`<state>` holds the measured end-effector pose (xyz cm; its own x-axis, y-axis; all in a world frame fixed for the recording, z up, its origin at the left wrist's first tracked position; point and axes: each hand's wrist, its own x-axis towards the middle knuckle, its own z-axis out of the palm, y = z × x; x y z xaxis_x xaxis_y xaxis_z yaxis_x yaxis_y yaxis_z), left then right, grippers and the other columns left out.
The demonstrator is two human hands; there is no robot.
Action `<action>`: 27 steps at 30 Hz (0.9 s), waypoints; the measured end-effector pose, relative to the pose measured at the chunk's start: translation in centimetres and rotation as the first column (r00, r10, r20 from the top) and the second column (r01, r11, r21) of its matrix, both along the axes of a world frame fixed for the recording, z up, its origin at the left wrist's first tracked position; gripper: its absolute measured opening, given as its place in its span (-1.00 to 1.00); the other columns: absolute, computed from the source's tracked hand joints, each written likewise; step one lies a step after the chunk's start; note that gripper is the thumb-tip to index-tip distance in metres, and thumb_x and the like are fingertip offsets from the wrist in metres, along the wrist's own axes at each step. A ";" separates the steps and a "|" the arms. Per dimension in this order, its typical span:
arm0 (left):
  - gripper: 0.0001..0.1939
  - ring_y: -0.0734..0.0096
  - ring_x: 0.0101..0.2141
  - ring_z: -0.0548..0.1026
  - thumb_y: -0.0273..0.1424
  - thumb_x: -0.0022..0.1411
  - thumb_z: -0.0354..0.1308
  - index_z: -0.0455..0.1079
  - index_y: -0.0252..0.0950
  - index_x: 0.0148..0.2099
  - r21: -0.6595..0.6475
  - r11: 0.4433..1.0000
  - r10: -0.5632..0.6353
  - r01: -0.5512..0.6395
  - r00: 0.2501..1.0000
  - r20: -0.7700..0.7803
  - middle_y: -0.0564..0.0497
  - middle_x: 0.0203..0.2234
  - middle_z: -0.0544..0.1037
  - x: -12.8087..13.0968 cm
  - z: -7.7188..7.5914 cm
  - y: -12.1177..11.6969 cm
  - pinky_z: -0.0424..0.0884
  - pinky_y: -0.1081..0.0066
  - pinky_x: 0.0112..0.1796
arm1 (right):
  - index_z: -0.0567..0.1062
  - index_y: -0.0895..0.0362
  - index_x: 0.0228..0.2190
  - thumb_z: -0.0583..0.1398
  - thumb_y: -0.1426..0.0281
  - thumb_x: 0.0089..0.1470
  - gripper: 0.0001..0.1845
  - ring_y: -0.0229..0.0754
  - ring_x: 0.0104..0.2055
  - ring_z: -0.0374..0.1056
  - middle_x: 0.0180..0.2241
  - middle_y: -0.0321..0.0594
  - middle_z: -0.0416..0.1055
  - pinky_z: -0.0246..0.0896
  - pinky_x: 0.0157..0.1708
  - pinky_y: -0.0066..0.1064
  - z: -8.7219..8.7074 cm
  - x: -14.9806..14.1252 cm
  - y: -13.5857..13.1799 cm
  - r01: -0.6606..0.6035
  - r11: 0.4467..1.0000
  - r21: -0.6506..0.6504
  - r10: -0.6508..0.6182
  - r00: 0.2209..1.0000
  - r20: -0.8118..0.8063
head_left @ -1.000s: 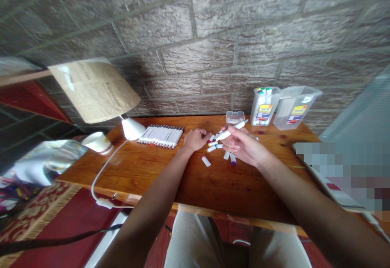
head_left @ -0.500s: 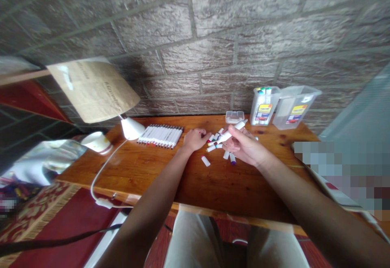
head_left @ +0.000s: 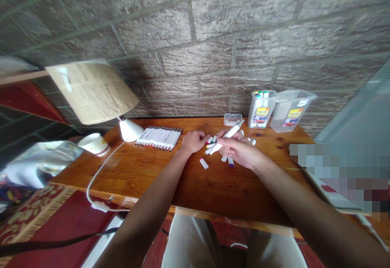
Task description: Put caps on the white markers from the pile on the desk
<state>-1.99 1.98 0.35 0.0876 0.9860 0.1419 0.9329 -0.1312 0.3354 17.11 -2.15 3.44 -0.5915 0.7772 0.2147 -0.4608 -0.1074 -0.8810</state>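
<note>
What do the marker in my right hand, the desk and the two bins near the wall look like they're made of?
Marker: probably plastic, with a smooth white barrel.
Desk: wood, likely varnished, showing grain, knots and a glossy sheen.
Left bin and right bin: most likely clear plastic; both have thin, slightly cloudy see-through walls.

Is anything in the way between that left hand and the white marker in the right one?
Yes: several small white pieces with coloured ends lie on the table between the left hand and the white marker held in the right hand.
</note>
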 end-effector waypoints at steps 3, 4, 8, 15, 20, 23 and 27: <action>-0.59 0.30 -0.37 0.52 -0.10 0.32 -0.01 0.50 -0.23 -0.38 0.001 1.000 -0.001 0.001 1.000 0.003 -0.02 -0.44 0.59 0.0 0.0 0.0 0.22 0.42 -0.41 | 0.46 0.14 -0.45 0.40 0.38 -0.13 -0.77 -0.48 -0.67 -0.08 -0.65 -0.49 0.19 -0.26 -0.64 -0.52 -0.5 0.0 0.0 -0.009 0.999 0.040 0.006 0.998 0.070; -0.59 0.30 -0.37 0.52 -0.10 0.32 -0.01 0.50 -0.23 -0.38 -0.001 1.000 -0.002 0.002 1.000 0.007 -0.02 -0.45 0.59 0.0 0.1 -0.1 0.22 0.42 -0.42 | 0.46 0.14 -0.45 0.39 0.39 -0.13 -0.79 -0.48 -0.67 -0.05 -0.63 -0.48 0.22 -0.23 -0.65 -0.52 -0.7 0.0 0.1 -0.007 0.998 0.061 0.001 0.995 0.099; -0.58 0.33 -0.39 0.51 -0.09 0.32 -0.02 0.50 -0.22 -0.39 0.001 1.000 0.012 -0.012 1.000 0.018 -0.01 -0.46 0.58 0.0 0.0 0.0 0.20 0.42 -0.42 | 0.49 0.15 -0.47 0.35 0.44 -0.14 -0.86 -0.42 -0.61 0.13 -0.60 -0.42 0.32 -0.07 -0.61 -0.54 -1.0 0.1 0.1 0.017 0.985 0.173 -0.053 0.977 0.206; -0.56 0.35 -0.39 0.50 -0.06 0.32 -0.03 0.49 -0.21 -0.40 0.030 1.000 0.004 -0.005 1.000 0.010 0.00 -0.47 0.57 -0.2 -0.5 0.3 0.18 0.41 -0.41 | 0.53 0.16 -0.50 0.29 0.47 -0.13 -0.96 -0.36 -0.53 0.26 -0.54 -0.35 0.43 0.10 -0.50 -0.51 -0.8 0.1 0.0 -0.001 0.957 0.290 -0.090 0.949 0.302; -0.56 0.31 -0.37 0.51 -0.05 0.32 -0.03 0.47 -0.20 -0.41 0.016 1.000 0.015 -0.015 1.000 0.000 0.00 -0.46 0.58 -0.2 -0.5 0.3 0.18 0.40 -0.40 | 0.55 0.16 -0.50 0.27 0.48 -0.13 -0.96 -0.33 -0.49 0.30 -0.53 -0.33 0.45 0.15 -0.44 -0.48 -0.7 0.2 0.1 -0.024 0.948 0.318 -0.091 0.935 0.343; -0.56 0.31 -0.35 0.51 -0.05 0.32 -0.03 0.47 -0.20 -0.41 0.016 1.000 0.010 -0.010 1.000 0.002 0.00 -0.45 0.58 -0.2 -0.5 0.4 0.18 0.40 -0.40 | 0.56 0.16 -0.49 0.28 0.48 -0.12 -0.96 -0.32 -0.49 0.31 -0.52 -0.32 0.46 0.17 -0.43 -0.47 -0.7 0.2 0.0 -0.024 0.952 0.306 -0.087 0.935 0.344; -0.55 0.33 -0.37 0.50 -0.03 0.31 -0.04 0.48 -0.20 -0.40 0.023 1.000 0.015 -0.015 1.000 0.012 0.01 -0.46 0.57 -0.2 -0.6 0.3 0.16 0.41 -0.41 | 0.56 0.17 -0.49 0.32 0.43 -0.09 -0.94 -0.34 -0.50 0.30 -0.52 -0.32 0.45 0.15 -0.45 -0.49 -0.9 0.1 0.0 -0.015 0.959 0.285 -0.081 0.943 0.322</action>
<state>-2.21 2.31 -0.23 0.0709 0.9836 0.1658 0.9307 -0.1251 0.3437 17.25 -2.18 2.57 -0.6406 0.7343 0.2246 -0.1409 0.1751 -0.9744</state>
